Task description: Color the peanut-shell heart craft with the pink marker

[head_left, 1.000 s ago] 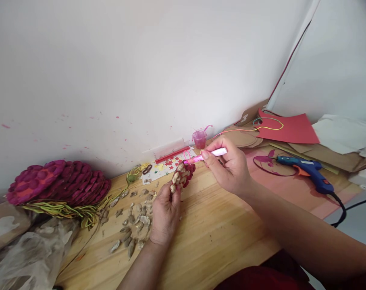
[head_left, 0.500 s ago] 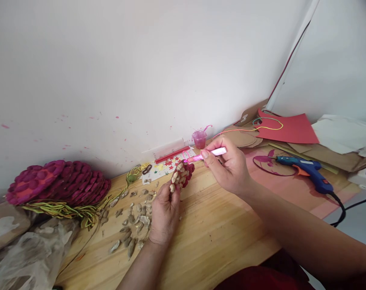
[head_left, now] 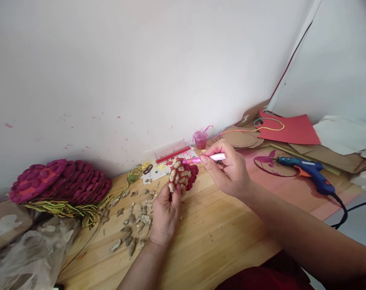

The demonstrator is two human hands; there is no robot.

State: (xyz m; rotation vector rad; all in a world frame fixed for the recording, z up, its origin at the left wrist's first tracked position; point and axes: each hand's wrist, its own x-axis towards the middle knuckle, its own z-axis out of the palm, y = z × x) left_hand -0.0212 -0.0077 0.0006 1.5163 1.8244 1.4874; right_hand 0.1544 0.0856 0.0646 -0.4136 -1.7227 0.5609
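My left hand (head_left: 166, 211) grips the lower edge of a red disc covered with peanut shells (head_left: 180, 177), held tilted above the table. Shells on its right side are dark red; those on the left are bare tan. Between the thumb and fingers of my right hand (head_left: 228, 167) is a paintbrush (head_left: 215, 157) with a white handle and a pink, paint-wet front end. Its tip is at the disc's upper edge; whether it touches I cannot tell. Behind the brush stands a small clear cup of pink paint (head_left: 200, 139), with a paint-smeared stick rising from it.
Loose peanut shells (head_left: 131, 229) lie left of my left hand. Painted discs (head_left: 65, 181) are stacked at the wall, above yellow-green cords (head_left: 62, 208) and a plastic bag (head_left: 32, 253). At right are a blue glue gun (head_left: 310, 171), red paper (head_left: 292, 129) and cardboard (head_left: 240, 137).
The disc has turned so that its shell-covered face shows more toward me. My right hand with the paintbrush stays close to its upper edge, nearly unmoved.
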